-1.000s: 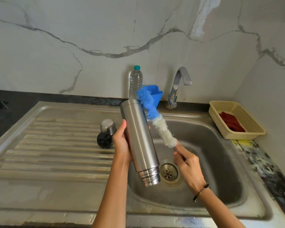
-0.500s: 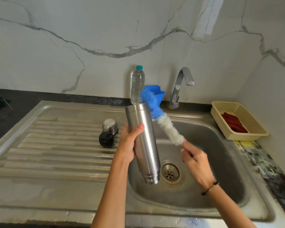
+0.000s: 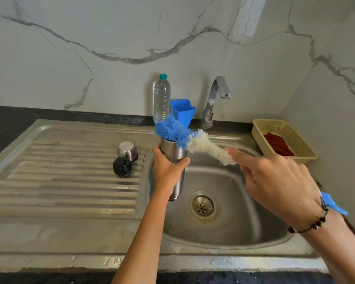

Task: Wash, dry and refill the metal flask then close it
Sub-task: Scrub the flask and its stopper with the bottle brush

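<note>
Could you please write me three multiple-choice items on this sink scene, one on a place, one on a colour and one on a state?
1. Where does the round black flask lid lie?
A. in the basin
B. on the ribbed steel draining board
C. in the basket

2. What colour is the cap of the clear plastic water bottle?
A. teal
B. red
C. black

3. How is the tall steel flask held?
A. lying flat
B. mouth up in the left hand
C. capped

Key: 1 B, it lies beside the steel cup. 2 A, the top is teal. 3 B, the blue and white bottle brush enters its mouth.
</note>
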Available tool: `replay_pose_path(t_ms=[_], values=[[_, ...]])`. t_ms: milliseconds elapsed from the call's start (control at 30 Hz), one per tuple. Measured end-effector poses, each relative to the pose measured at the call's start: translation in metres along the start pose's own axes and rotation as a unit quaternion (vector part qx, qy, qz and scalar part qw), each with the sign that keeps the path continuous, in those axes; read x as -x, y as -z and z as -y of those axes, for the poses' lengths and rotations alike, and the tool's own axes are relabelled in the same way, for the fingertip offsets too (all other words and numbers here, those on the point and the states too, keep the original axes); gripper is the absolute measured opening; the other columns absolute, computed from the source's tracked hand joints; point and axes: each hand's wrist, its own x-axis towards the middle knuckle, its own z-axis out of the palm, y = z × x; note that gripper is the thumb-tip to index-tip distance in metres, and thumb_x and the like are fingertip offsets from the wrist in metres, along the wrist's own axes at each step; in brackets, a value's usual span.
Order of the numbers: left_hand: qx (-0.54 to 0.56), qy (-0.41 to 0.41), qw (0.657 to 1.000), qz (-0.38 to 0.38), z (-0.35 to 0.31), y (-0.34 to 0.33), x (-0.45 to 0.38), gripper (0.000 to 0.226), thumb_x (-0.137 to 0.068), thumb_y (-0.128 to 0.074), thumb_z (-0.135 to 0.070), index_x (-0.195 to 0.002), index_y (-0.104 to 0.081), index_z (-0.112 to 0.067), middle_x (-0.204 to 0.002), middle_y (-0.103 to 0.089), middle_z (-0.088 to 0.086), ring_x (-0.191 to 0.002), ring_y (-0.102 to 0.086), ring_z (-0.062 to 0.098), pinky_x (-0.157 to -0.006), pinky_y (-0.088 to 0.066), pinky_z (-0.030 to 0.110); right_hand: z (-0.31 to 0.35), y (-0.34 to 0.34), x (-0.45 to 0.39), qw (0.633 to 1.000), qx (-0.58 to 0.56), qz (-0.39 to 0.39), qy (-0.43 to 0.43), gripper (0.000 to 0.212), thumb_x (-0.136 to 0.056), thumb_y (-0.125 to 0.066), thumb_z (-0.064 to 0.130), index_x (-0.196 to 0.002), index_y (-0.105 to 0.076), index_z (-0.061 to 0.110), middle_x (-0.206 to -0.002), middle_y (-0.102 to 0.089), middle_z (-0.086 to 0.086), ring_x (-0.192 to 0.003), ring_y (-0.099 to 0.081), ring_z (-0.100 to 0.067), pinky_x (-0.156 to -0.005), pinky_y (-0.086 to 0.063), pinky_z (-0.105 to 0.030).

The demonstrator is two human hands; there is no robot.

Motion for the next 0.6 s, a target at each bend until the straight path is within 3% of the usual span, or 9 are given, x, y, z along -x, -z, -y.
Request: replay_pose_path(t_ms=[133, 267, 400, 600], values=[[-0.008, 0.001, 1.0, -0.012, 0.006, 0.002, -0.003, 0.077, -0.066, -0.08, -0.009, -0.125, -0.033, -0.025, -0.112, -0.056, 0.002, -0.088, -0.059, 0.01, -0.063, -0.045, 0.022, -0.008, 0.003, 0.019, 0.999, 0.019, 0.018, -0.022, 0.057, -0.097, -0.029, 0.029, -0.142, -0.003, 0.05, -0.064, -0.038, 0.009, -0.07, -0.056, -0.016, -0.061, -0.048, -0.029], [-0.048, -0.015, 0.999, 0.001, 0.006, -0.006, 0.0, 0.08, -0.066, -0.08, -0.012, -0.129, -0.032, -0.024, -0.114, -0.055, 0.0, -0.086, -0.056, 0.007, -0.06, -0.042, 0.018, -0.001, 0.004, 0.012, 1.0, 0.023, 0.014, -0.015, 0.055, -0.096, -0.03, 0.027, -0.144, -0.007, 0.044, -0.061, -0.035, 0.009, -0.053, -0.04, -0.012, -0.051, -0.036, -0.027], [-0.026, -0.004, 1.0, 0.015, 0.01, -0.011, 0.007, 0.081, -0.068, -0.08, -0.009, -0.131, -0.032, -0.023, -0.116, -0.054, -0.002, -0.087, -0.055, 0.004, -0.061, -0.04, 0.014, 0.012, -0.005, -0.01, 1.0, 0.014, 0.019, -0.002, 0.052, -0.095, -0.033, 0.021, -0.142, -0.02, 0.039, -0.061, -0.03, 0.006, -0.062, -0.039, -0.019, -0.053, -0.03, -0.029], [-0.022, -0.014, 1.0, -0.01, 0.012, -0.004, 0.001, 0.08, -0.067, -0.08, -0.007, -0.129, -0.032, -0.022, -0.119, -0.054, 0.003, -0.092, -0.057, 0.007, -0.063, -0.041, 0.013, 0.015, -0.004, 0.014, 1.0, 0.017, 0.009, -0.004, 0.056, -0.094, -0.034, 0.021, -0.144, -0.014, 0.038, -0.061, -0.03, 0.006, -0.061, -0.038, -0.02, -0.046, -0.024, -0.028]])
